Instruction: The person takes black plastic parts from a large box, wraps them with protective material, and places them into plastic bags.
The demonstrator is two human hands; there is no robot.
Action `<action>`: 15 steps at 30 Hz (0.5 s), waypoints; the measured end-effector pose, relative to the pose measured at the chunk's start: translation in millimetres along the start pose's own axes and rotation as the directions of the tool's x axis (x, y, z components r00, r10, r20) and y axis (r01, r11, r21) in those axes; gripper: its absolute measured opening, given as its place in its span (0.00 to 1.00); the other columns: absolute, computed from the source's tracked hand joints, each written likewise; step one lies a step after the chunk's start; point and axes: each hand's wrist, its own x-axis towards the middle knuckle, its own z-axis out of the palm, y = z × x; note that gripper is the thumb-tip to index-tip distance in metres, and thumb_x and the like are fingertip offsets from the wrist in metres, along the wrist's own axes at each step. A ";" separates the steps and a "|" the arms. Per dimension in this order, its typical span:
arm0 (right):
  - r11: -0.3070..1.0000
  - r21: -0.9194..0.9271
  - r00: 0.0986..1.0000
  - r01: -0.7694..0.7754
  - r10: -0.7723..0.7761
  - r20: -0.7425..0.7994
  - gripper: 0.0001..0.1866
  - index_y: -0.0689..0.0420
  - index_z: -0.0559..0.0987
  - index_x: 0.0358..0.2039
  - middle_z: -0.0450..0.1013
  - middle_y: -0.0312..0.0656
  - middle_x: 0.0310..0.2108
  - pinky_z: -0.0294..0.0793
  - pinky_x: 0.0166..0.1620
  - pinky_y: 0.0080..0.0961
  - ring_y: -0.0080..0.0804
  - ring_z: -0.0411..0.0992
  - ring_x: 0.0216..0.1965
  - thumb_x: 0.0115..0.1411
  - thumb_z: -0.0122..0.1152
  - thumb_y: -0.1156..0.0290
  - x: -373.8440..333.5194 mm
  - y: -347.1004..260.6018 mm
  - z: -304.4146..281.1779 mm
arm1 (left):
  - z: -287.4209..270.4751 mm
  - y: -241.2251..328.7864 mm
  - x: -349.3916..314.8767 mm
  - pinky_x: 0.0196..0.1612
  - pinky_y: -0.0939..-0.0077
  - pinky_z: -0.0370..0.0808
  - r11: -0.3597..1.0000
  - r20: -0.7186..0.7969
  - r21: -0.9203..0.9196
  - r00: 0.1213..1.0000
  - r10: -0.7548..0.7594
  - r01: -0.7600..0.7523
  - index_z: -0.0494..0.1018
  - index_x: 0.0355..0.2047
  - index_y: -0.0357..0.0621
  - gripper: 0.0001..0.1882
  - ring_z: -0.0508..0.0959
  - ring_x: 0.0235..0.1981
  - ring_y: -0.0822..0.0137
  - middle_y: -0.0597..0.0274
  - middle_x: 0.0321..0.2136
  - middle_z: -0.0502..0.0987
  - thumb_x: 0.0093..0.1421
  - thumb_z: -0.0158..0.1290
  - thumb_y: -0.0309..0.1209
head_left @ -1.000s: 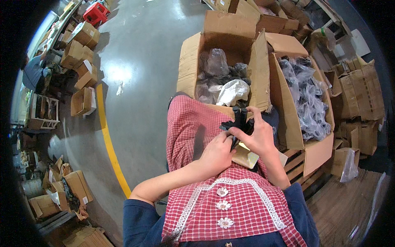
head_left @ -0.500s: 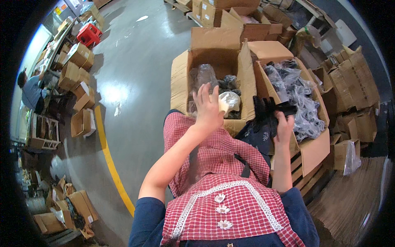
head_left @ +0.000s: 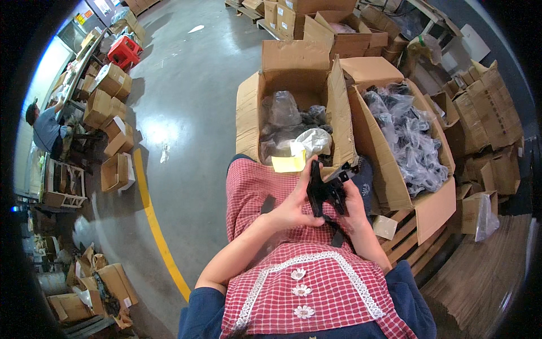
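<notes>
A: Specify the type of location.
B: Workshop or warehouse; the view does not settle which.
A: List the visible indicators.
B: Smooth grey floor (head_left: 197, 101), left of centre, marked with a yellow line (head_left: 152, 211). Open carton (head_left: 374, 138) filled with plastic bags (head_left: 403, 133), right of centre. Slatted wooden pallet (head_left: 401, 230) below it. Long workbench (head_left: 75, 73) with a person (head_left: 46, 131) beside it, upper left.

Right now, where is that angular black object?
Head view, right of centre: the black object is between left hand and right hand, over the checked red apron.
</notes>
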 end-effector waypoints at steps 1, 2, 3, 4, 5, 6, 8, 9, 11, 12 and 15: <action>0.964 -0.203 0.984 0.169 -0.154 0.090 0.18 0.59 0.76 0.53 0.79 0.43 0.44 0.81 0.47 0.29 0.32 0.80 0.44 0.66 0.55 0.64 0.4 -5.2 -10.6 | -5.4 11.0 -7.5 0.67 0.52 0.62 0.962 0.071 -0.242 0.991 -0.116 0.130 0.39 0.75 0.44 0.64 0.59 0.69 0.51 0.45 0.71 0.50 0.46 0.72 0.32; 0.987 -0.136 0.993 0.087 -0.074 0.094 0.18 0.60 0.77 0.51 0.79 0.43 0.43 0.80 0.48 0.28 0.32 0.80 0.45 0.64 0.55 0.67 3.2 -9.9 -18.8 | -12.1 21.2 -13.1 0.68 0.50 0.62 0.849 0.168 -0.456 0.963 -0.211 0.265 0.39 0.75 0.46 0.63 0.58 0.70 0.51 0.46 0.72 0.48 0.47 0.71 0.31; 0.997 -0.071 0.995 -0.003 0.010 0.100 0.17 0.61 0.77 0.50 0.79 0.44 0.43 0.80 0.49 0.28 0.32 0.79 0.45 0.61 0.55 0.71 4.5 -16.3 -23.2 | -19.8 29.2 -16.8 0.66 0.46 0.66 0.712 0.277 -0.635 0.949 -0.151 0.299 0.43 0.74 0.45 0.54 0.62 0.68 0.51 0.44 0.71 0.52 0.56 0.66 0.33; 0.995 -0.006 0.990 -0.097 0.097 0.106 0.17 0.63 0.78 0.49 0.79 0.44 0.43 0.79 0.50 0.27 0.32 0.79 0.46 0.59 0.55 0.75 5.2 -24.0 -23.5 | -28.5 30.8 -20.5 0.64 0.47 0.68 0.532 0.317 -0.744 0.914 -0.251 0.404 0.45 0.74 0.43 0.49 0.64 0.66 0.51 0.43 0.70 0.54 0.60 0.63 0.35; 0.994 -0.080 0.976 -0.077 0.092 0.199 0.16 0.63 0.79 0.46 0.80 0.44 0.43 0.77 0.51 0.27 0.32 0.78 0.47 0.56 0.56 0.77 3.1 -33.0 -23.3 | -36.9 31.1 -22.9 0.63 0.48 0.70 0.320 0.373 -0.818 0.865 -0.335 0.477 0.47 0.73 0.41 0.45 0.67 0.64 0.51 0.43 0.69 0.56 0.63 0.60 0.37; 0.988 -0.149 0.953 -0.047 0.089 0.291 0.16 0.63 0.81 0.44 0.80 0.44 0.42 0.76 0.51 0.27 0.32 0.78 0.47 0.54 0.57 0.79 -1.3 -44.4 -17.8 | -40.9 30.8 -23.9 0.62 0.48 0.72 0.092 0.444 -0.852 0.804 -0.396 0.515 0.49 0.72 0.40 0.42 0.69 0.62 0.51 0.42 0.68 0.58 0.66 0.58 0.38; 0.943 -0.323 0.909 0.075 0.068 0.411 0.15 0.65 0.81 0.42 0.80 0.44 0.43 0.75 0.51 0.27 0.32 0.77 0.47 0.53 0.58 0.79 -0.1 -41.4 -17.4 | -30.9 26.5 -24.1 0.56 0.52 0.78 0.361 0.367 -0.705 0.751 -0.549 0.610 0.61 0.65 0.31 0.31 0.77 0.54 0.53 0.44 0.58 0.71 0.70 0.51 0.41; 0.905 -0.398 0.880 0.148 0.063 0.471 0.14 0.66 0.81 0.40 0.80 0.45 0.43 0.74 0.52 0.27 0.31 0.77 0.46 0.52 0.58 0.80 1.0 -41.6 -16.5 | -25.8 25.8 -23.0 0.54 0.53 0.79 0.463 0.345 -0.581 0.718 -0.605 0.670 0.64 0.63 0.30 0.29 0.78 0.53 0.54 0.45 0.55 0.73 0.70 0.52 0.40; 0.867 -0.457 0.867 0.199 0.062 0.494 0.12 0.68 0.82 0.36 0.79 0.47 0.46 0.74 0.51 0.27 0.32 0.77 0.46 0.51 0.57 0.81 -4.1 -54.0 6.0 | -16.7 33.8 -22.6 0.47 0.57 0.83 0.718 0.262 -0.354 0.800 -0.540 0.600 0.69 0.57 0.28 0.24 0.80 0.48 0.57 0.48 0.49 0.77 0.68 0.53 0.35; 0.857 -0.462 0.863 0.229 0.041 0.504 0.13 0.69 0.83 0.36 0.79 0.49 0.48 0.74 0.52 0.27 0.33 0.77 0.47 0.51 0.56 0.81 -8.3 -65.6 17.0 | -12.2 42.2 -21.5 0.41 0.60 0.85 0.856 0.211 -0.257 0.891 -0.402 0.448 0.72 0.53 0.28 0.20 0.82 0.44 0.59 0.50 0.44 0.79 0.67 0.54 0.32; 0.899 -0.388 0.887 0.204 -0.002 0.462 0.18 0.67 0.82 0.47 0.79 0.47 0.52 0.74 0.56 0.30 0.34 0.77 0.51 0.55 0.57 0.79 -4.7 -75.6 1.9 | -7.1 57.7 -19.6 0.37 0.64 0.85 0.651 0.149 -0.469 0.780 -0.607 0.597 0.73 0.49 0.28 0.17 0.83 0.39 0.60 0.51 0.41 0.80 0.65 0.56 0.28</action>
